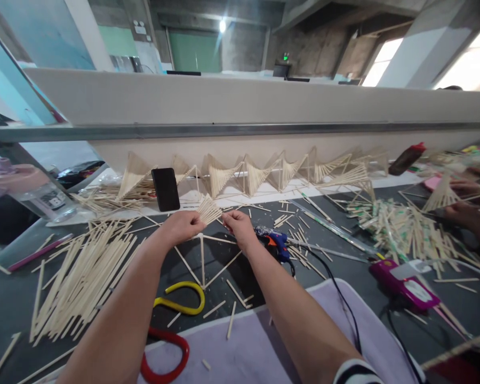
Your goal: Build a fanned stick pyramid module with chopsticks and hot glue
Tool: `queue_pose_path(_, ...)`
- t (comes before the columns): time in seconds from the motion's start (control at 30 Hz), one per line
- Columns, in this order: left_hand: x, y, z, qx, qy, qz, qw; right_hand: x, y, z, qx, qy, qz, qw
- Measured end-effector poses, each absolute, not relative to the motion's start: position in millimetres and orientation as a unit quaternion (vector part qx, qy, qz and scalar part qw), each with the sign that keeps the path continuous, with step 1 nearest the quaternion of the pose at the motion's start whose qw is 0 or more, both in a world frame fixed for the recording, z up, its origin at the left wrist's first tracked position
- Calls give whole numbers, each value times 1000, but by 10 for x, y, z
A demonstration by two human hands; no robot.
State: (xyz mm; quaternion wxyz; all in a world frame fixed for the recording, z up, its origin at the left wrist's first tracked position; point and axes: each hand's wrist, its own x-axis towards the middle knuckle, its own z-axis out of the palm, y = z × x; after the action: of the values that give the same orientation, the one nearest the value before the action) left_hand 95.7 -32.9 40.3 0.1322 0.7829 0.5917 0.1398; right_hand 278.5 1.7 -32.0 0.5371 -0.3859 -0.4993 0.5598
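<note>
Beyond a thin wooden-stick frame (pixel 202 261) on the dark-grey desk (pixel 6 304): gripping a pale wooden-stick fan (pixel 210 209) in left hand (pixel 185 224); pinching narrowly with right hand (pixel 238 226), cannot tell on what. Could loosen sticks by squeezing hard.

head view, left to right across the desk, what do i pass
pink-lidded bottle → black phone → left hand → fan of sticks → right hand → blue glue gun → magenta device

I had both forearms (pixel 126 298) reaching forward.
My left hand (pixel 183 224) pinched; my right hand (pixel 240 226) curled near it.
</note>
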Motion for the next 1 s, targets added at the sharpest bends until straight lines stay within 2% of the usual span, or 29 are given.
queue_pose_path(0.27,954,-357,424,775,587,163,167,2799,-2,-360,-385,-487,574,534)
queue_pose_path(1.0,959,-346,422,785,577,166,153,2810,34,-335,-383,-439,627,517)
